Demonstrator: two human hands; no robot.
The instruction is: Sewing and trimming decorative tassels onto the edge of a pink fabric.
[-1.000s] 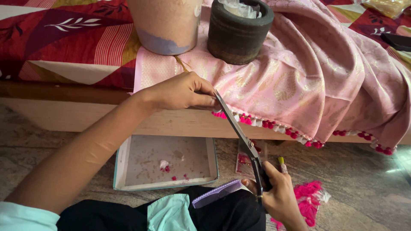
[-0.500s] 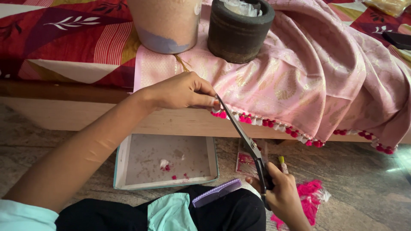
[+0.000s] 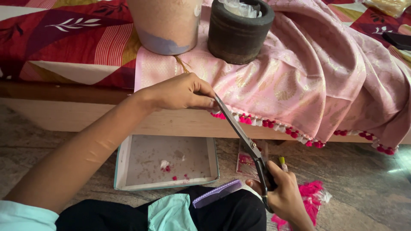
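The right hand [image 3: 284, 194] is clamped around the dark handles of a long pair of steel scissors [image 3: 244, 141], fingers threaded through the loops, while the left hand [image 3: 182, 92] is pinched shut on the tasselled edge of a pale pink brocade cloth with woven gold motifs [image 3: 299, 81], thumb and fingertips pressed together right where the scissor tips meet the hem. Taking the scissors as the landmark: the blades run slantwise from the right hand up to the cloth's border, and whether they are parted or closed at the tip cannot be told. Just below the handles, on the person's dark-trousered lap, lies a small purple plastic comb [image 3: 217, 193]. Right of the handles, a heap of bright pink thread tufts [image 3: 311, 201] sits on the stone floor, and a small clear packet of pink bits [image 3: 246, 160] lies just under the blades. Left of the scissors rests a shallow grey cardboard tray with a teal rim [image 3: 120, 164], holding a few pink and white scraps. Above the blades, a row of pink and white tassels [image 3: 278, 126] hangs along the hem over the wooden bed edge. Farther beyond the tips stand a dark round stone mortar [image 3: 239, 36] and a tall pinkish metal pot [image 3: 165, 25], both set on the cloth, with a red patterned bedsheet [image 3: 64, 38] to their left
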